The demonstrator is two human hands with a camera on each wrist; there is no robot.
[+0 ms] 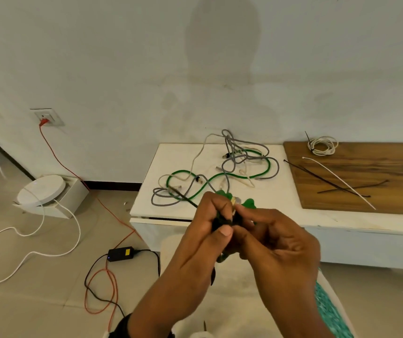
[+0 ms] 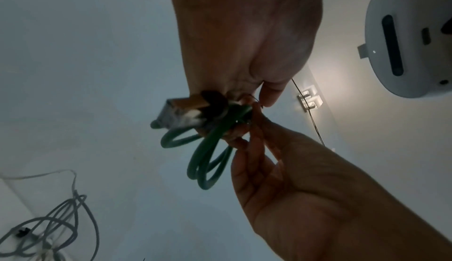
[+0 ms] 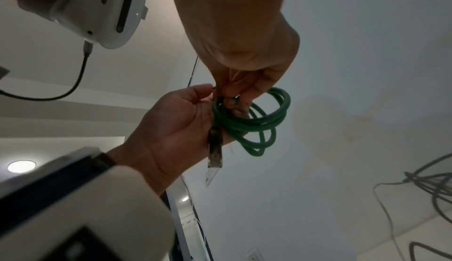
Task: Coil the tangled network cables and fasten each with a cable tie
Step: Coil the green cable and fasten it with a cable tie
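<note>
Head view shows both hands raised together in front of the white table (image 1: 146, 191), closed around a small coil of green cable (image 3: 257, 122). The left hand (image 1: 202, 235) has its fingers curled round the bundle, thumb pressed on top, and a thin black cable tie (image 1: 187, 199) sticks out from that grip toward the table. The right hand (image 1: 281, 242) meets it from the other side, fingertips pinching at the same spot on the coil. From the right wrist view the green loops hang below the fingers, with a clear plug (image 3: 215, 153) pointing down beside the left palm. On the table behind the hands lies a tangle of grey cables (image 1: 234, 152), beige ones and another green cable (image 1: 220, 176), all loosely crossed over each other. To the right, on a wooden board (image 1: 366, 167), sits a white cable coil (image 1: 322, 145) already bound with a tie, and near it lie loose black cable ties (image 1: 341, 186) crossed by one white cable tie (image 1: 337, 179).
</note>
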